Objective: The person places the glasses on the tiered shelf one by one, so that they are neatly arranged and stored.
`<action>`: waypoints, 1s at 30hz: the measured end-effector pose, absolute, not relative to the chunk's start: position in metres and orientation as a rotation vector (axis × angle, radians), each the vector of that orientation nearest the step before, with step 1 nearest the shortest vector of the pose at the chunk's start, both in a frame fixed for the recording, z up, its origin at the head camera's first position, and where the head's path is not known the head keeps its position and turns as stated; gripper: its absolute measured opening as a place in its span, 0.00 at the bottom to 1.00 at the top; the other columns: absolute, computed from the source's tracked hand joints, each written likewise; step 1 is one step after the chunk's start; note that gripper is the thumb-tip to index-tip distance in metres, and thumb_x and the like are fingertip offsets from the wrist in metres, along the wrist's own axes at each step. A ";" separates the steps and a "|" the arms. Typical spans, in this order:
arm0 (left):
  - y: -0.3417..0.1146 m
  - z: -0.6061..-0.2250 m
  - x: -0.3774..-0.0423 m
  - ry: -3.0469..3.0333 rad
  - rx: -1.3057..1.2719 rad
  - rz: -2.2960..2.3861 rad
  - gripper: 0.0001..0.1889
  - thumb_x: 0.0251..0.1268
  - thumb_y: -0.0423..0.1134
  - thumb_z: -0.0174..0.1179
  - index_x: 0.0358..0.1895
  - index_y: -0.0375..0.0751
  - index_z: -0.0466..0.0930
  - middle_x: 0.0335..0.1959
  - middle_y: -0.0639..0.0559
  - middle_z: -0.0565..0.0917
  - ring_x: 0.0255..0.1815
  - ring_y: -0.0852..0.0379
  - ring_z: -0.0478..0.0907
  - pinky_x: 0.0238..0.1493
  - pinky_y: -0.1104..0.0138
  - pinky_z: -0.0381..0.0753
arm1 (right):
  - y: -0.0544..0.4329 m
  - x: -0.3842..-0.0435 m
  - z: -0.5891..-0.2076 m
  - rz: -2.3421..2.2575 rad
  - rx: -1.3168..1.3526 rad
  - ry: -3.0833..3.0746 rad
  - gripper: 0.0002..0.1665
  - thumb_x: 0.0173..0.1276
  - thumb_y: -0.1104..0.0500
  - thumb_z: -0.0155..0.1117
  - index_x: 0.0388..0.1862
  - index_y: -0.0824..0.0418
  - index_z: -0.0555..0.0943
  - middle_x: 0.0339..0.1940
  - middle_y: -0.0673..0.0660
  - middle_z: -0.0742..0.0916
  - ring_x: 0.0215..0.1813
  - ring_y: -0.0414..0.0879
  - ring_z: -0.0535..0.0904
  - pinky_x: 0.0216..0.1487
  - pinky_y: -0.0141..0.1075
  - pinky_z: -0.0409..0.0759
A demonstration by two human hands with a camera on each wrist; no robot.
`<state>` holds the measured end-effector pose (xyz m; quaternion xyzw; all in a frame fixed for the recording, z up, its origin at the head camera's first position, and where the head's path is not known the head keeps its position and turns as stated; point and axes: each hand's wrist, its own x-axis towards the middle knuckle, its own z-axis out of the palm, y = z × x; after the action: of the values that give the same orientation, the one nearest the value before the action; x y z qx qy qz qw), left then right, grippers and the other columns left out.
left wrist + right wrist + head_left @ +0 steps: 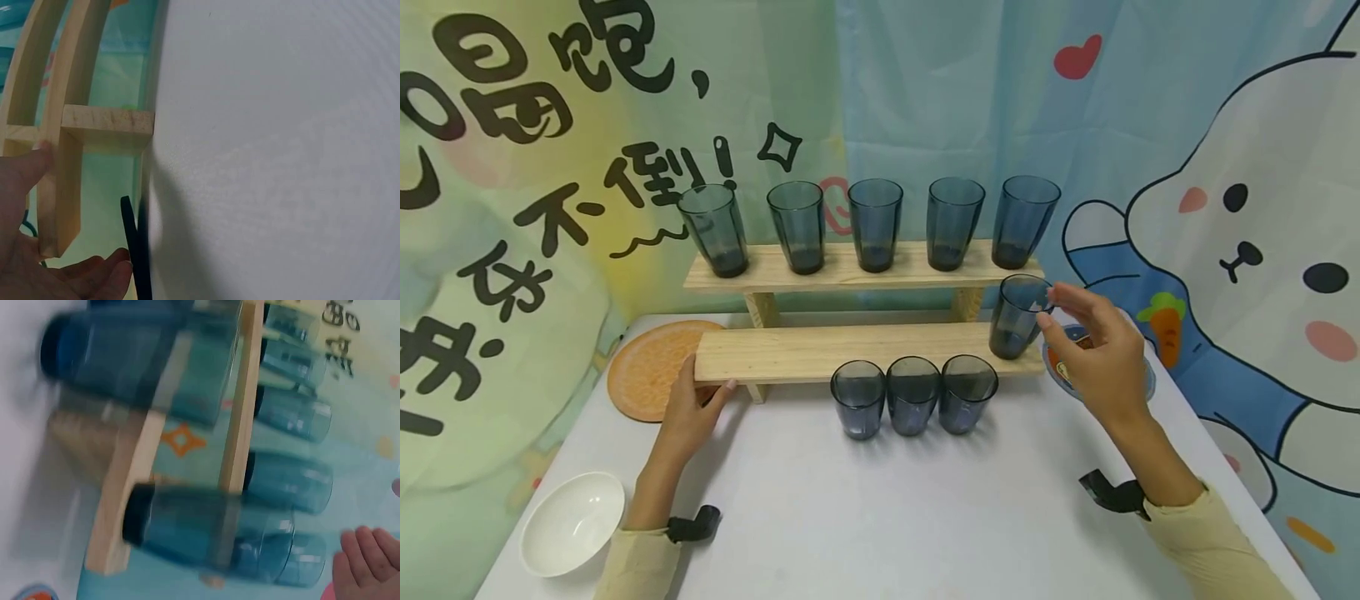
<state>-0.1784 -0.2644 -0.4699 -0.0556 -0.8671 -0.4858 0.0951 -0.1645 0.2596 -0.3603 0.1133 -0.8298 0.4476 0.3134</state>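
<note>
A two-tier wooden shelf [850,354] stands on the table, with several blue-tinted glasses along its upper board [838,279]. My left hand [688,417] grips the left end of the lower board; its thumb [31,164] lies against the wood in the left wrist view. On that board's right end stands one drinking glass [1017,321]. Beside its rim is my right hand [1101,354], fingers extended. The right wrist view shows those fingers [369,559] apart from the glass [206,528]. Three more glasses [912,398] stand in a row on the table before the shelf.
A white bowl [572,525] sits at the table's left front. An orange round mat [643,375] lies behind my left hand. A round, colourful item [1142,379] is partly hidden behind my right hand. A printed curtain [917,92] hangs behind the shelf.
</note>
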 end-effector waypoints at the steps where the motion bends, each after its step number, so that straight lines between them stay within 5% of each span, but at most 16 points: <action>1: -0.265 -0.470 -0.179 -2.565 -0.172 -1.436 0.37 0.80 0.36 0.61 0.79 0.24 0.51 0.70 0.23 0.70 0.69 0.30 0.75 0.69 0.44 0.74 | 0.256 -0.161 -0.362 1.184 0.331 -2.208 0.30 0.69 0.66 0.75 0.69 0.58 0.82 0.63 0.58 0.87 0.65 0.30 0.81 0.61 0.18 0.75; 7: -0.265 -0.472 -0.180 -2.549 -0.188 -1.406 0.35 0.79 0.33 0.62 0.78 0.23 0.53 0.68 0.23 0.71 0.67 0.30 0.77 0.67 0.45 0.75 | 0.237 -0.152 -0.395 1.237 0.436 -2.484 0.36 0.71 0.55 0.76 0.75 0.59 0.76 0.72 0.58 0.81 0.72 0.56 0.78 0.74 0.38 0.75; 12: -0.264 -0.471 -0.179 -2.573 -0.166 -1.413 0.36 0.80 0.35 0.61 0.79 0.24 0.52 0.70 0.22 0.69 0.69 0.29 0.75 0.69 0.45 0.74 | 0.229 -0.154 -0.426 1.262 0.416 -2.686 0.51 0.67 0.43 0.79 0.82 0.58 0.66 0.78 0.60 0.75 0.78 0.61 0.71 0.76 0.57 0.71; 22: -0.264 -0.469 -0.178 -2.595 -0.135 -1.443 0.38 0.80 0.37 0.61 0.81 0.26 0.49 0.72 0.24 0.68 0.71 0.30 0.74 0.71 0.45 0.74 | 0.226 -0.157 -0.447 1.335 0.400 -2.680 0.54 0.62 0.45 0.83 0.80 0.60 0.67 0.74 0.61 0.78 0.76 0.60 0.73 0.74 0.58 0.73; 30: -0.265 -0.469 -0.178 -2.608 -0.118 -1.448 0.39 0.81 0.38 0.60 0.81 0.26 0.48 0.72 0.23 0.66 0.72 0.30 0.73 0.72 0.45 0.73 | 0.223 -0.160 -0.451 1.472 0.391 -2.665 0.54 0.63 0.48 0.83 0.80 0.63 0.66 0.71 0.62 0.80 0.74 0.59 0.76 0.73 0.49 0.74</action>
<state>-0.1784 -0.2649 -0.4693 -0.0393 -0.8710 -0.4835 0.0783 -0.1599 0.2232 -0.4509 0.1272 -0.8677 0.4792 0.0361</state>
